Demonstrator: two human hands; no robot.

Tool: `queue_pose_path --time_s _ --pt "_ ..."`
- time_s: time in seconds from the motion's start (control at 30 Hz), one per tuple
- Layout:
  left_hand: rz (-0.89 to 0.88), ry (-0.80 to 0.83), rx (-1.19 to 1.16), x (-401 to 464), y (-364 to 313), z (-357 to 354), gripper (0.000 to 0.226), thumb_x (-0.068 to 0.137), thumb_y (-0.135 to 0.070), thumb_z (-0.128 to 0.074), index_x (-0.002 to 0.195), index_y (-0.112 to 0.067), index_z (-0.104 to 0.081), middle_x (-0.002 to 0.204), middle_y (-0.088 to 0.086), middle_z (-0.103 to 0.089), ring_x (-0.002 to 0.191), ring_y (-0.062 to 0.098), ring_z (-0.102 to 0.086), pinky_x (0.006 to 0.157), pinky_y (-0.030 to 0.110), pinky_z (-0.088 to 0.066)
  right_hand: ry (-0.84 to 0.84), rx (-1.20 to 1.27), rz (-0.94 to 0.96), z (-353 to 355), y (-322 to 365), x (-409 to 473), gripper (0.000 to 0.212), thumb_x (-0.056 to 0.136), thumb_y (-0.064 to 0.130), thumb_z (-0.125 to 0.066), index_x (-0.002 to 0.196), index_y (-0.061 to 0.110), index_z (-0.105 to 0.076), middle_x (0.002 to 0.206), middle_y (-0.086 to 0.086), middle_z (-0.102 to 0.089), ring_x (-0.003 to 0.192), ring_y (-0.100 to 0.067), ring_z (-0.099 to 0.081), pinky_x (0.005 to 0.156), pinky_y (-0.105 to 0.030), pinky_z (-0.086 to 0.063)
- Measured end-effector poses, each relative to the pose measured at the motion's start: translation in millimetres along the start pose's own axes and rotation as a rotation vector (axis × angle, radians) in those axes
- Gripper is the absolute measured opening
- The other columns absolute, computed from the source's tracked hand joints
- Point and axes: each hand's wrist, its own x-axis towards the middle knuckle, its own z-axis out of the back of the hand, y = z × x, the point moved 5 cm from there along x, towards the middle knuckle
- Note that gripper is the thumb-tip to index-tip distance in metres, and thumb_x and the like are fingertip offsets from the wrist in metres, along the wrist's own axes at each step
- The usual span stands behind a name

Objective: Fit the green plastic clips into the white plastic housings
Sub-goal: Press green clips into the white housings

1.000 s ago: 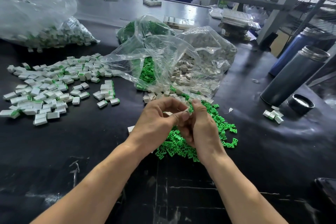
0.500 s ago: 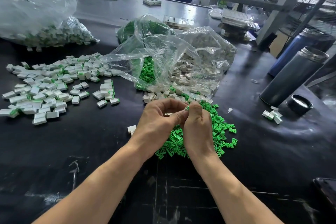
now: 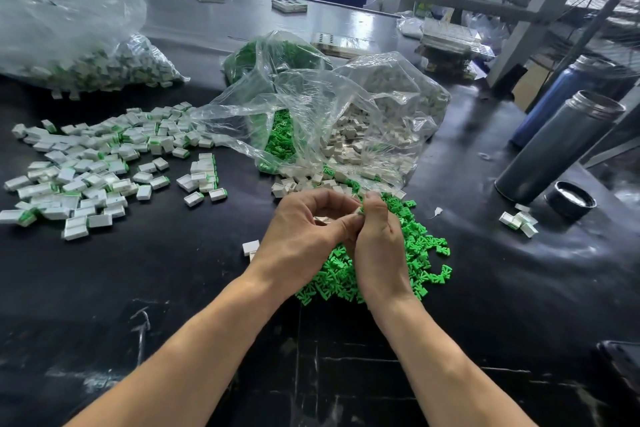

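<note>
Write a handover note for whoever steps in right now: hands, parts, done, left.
Left hand and right hand meet over the near pile, fingers curled and pinching a white housing between them; a bit of green shows at the fingertips, but whether the clip is seated cannot be told.
Loose green clips lie heaped under the hands on the black table; empty white housings spill from the clear bag behind.
Done: a spread of fitted housings on the left.
Left: finish this piece, then work through the clip heap and the bagged housings.
</note>
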Motion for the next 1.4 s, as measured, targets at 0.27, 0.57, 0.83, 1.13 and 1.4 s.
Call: queue_pose_path --time_s 0.27,0.57,0.83,1.13,1.4 --pt "-0.034 -0.018 0.001 -0.3 -0.9 -2.2 0.005 0.088 -0.013 -0.079 0.093 -0.014 -0.077 0.092 0.003 -0.078 0.091 0.022 -0.075 0.081 0.034 -0.061 -0.126 -0.062 0.042 5.9 -3.4 3.9 0.053 0.096 0.046 -0.031 0.073 0.027 -0.075 0.076 0.007 -0.075 0.082 -0.010 -0.073 0.072 -0.026 -0.053" --pt "-0.037 -0.020 -0.010 -1.9 -3.2 -1.6 0.005 0.088 -0.014 -0.079 0.093 -0.014 -0.078 0.095 0.002 -0.078 0.095 0.019 -0.075 0.083 0.029 -0.061 -0.116 -0.095 0.062 5.0 -6.3 5.8 0.057 0.097 0.043 -0.030 0.097 0.016 -0.081 0.096 0.003 -0.079 0.094 -0.006 -0.073 0.086 -0.027 -0.059" --pt "-0.003 -0.038 -0.002 -2.1 -4.6 0.0 0.005 0.089 -0.014 -0.079 0.093 -0.012 -0.077 0.097 0.001 -0.078 0.097 0.023 -0.074 0.093 0.051 -0.057 -0.053 -0.030 -0.002 6.9 -9.2 4.2 0.059 0.100 0.058 -0.032 0.082 0.024 -0.076 0.076 0.010 -0.076 0.079 -0.005 -0.072 0.071 -0.022 -0.055" --pt "-0.015 -0.133 0.056 1.6 -7.4 15.8 0.008 0.085 -0.015 -0.081 0.091 -0.013 -0.076 0.077 -0.004 -0.074 0.065 -0.002 -0.061 0.064 0.013 -0.049 0.002 -0.100 0.211 28.0 4.1 9.3 0.025 0.099 0.045 -0.061 0.091 0.024 -0.071 0.075 0.008 -0.068 0.067 -0.006 -0.058 0.064 -0.026 -0.045" --pt "0.004 -0.081 0.091 1.5 -3.0 17.6 0.012 0.086 -0.017 -0.081 0.096 -0.018 -0.075 0.085 -0.001 -0.076 0.077 0.006 -0.070 0.067 0.014 -0.052 0.041 -0.255 0.247 26.3 7.4 7.2 0.009 0.100 0.030 -0.068 0.092 0.026 -0.070 0.084 0.013 -0.073 0.079 -0.007 -0.069 0.070 -0.020 -0.052"
